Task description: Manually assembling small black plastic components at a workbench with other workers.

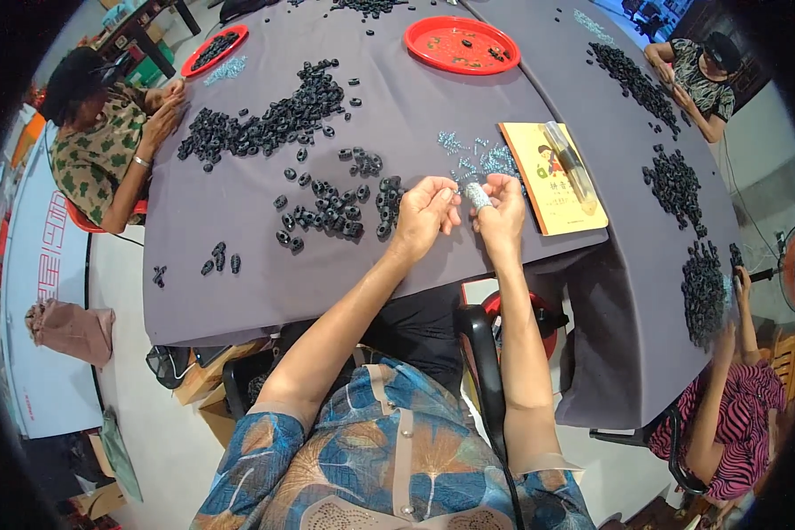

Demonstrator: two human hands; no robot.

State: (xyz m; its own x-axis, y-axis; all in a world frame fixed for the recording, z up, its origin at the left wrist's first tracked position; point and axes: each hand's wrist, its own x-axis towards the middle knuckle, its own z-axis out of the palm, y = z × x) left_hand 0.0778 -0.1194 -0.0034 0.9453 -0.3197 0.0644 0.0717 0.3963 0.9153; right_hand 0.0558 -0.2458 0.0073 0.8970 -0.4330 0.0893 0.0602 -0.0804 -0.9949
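My left hand point(428, 215) has its thumb and fingers pinched together above the near part of the cloth; anything between them is too small to name. Close beside it, my right hand point(502, 216) is closed with its fingers curled. At its fingertips shows a pale speckled band point(478, 196); whether it is a finger wrap or a held piece, I cannot tell. Just beyond both hands lie loose small silvery-blue metal pieces point(496, 161), perhaps screws or springs. Left of my left hand are scattered small black oval parts point(327, 210), some partly hidden by it.
A yellow booklet point(552, 181) with a clear pouch point(572, 168) on it lies to the right. Farther off stand a red tray point(462, 44) and a large black pile point(274, 124) on the grey cloth point(415, 106). Several co-workers sit around, including one person point(102, 150) at left.
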